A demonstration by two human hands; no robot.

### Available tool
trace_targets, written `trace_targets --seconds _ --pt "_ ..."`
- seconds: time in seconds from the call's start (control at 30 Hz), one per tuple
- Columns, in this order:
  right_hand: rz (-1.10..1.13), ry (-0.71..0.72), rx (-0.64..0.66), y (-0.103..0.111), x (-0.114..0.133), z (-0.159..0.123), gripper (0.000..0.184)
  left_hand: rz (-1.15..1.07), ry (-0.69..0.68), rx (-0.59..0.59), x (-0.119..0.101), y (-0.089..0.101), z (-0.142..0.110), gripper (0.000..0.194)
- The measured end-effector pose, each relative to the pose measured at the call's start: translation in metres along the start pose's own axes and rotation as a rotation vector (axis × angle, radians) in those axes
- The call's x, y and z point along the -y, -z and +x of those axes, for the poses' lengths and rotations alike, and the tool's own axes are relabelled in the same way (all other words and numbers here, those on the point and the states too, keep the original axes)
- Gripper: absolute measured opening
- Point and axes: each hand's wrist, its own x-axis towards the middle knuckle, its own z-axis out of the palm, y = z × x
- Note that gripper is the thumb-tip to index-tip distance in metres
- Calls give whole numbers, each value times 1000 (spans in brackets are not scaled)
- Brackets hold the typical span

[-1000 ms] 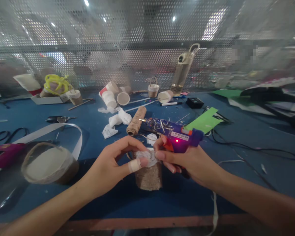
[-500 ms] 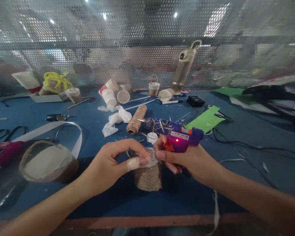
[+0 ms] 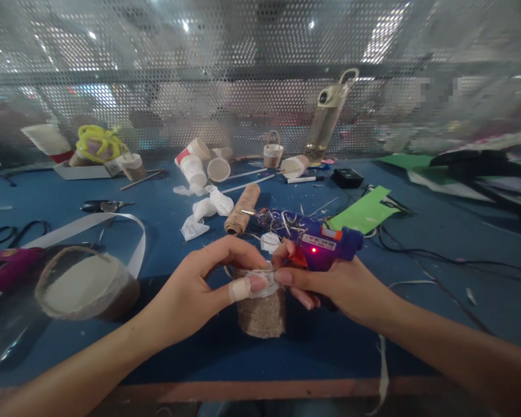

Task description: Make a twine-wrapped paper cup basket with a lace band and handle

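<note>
A twine-wrapped cup [image 3: 263, 318] stands upright on the blue table between my hands, with a white lace strip [image 3: 272, 286] lying along its rim. My left hand [image 3: 200, 278], a plaster round its thumb, pinches the lace between thumb and forefinger at the cup's near side. In my right hand [image 3: 334, 284] is a blue hot glue gun [image 3: 316, 240], its red light on and its nozzle pointing left past the cup. That hand's thumb and forefinger also press together at the lace's right part. Glue strands and scraps cling to the gun's barrel.
A twine roll [image 3: 243, 209] and crumpled white material [image 3: 212, 204] lie behind the cup. Left stands a larger twine-wrapped basket [image 3: 121, 292] beside white ribbon [image 3: 144, 243]. Farther back are paper cups [image 3: 194, 169], a water bottle [image 3: 325, 124] and green paper [image 3: 360, 211]. A black cable [image 3: 438, 255] runs right.
My left thumb and forefinger shift slightly along the lace and press it flatter against the rim. The right hand keeps the glue gun nearly still.
</note>
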Motion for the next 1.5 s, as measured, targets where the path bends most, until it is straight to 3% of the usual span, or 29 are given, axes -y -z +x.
trace_targets --seconds 0.17,0.33,0.47,0.63,1.07,1.5 --pt "4 19 17 0 -2 1 22 50 -68 30 0 1 -1 5" --pt "19 32 23 1 -4 1 20 89 -130 -61 1 -2 -3 11" --pt "22 39 28 2 -5 1 18 128 -180 -4 1 -2 -3 7" --pt "12 53 24 2 -5 2 16 173 -185 -86 3 -3 -2 13" --pt "33 53 29 1 -4 1 19 166 -233 -17 3 0 -2 11" --pt "23 52 30 1 -4 1 19 245 -287 -40 1 1 1 9"
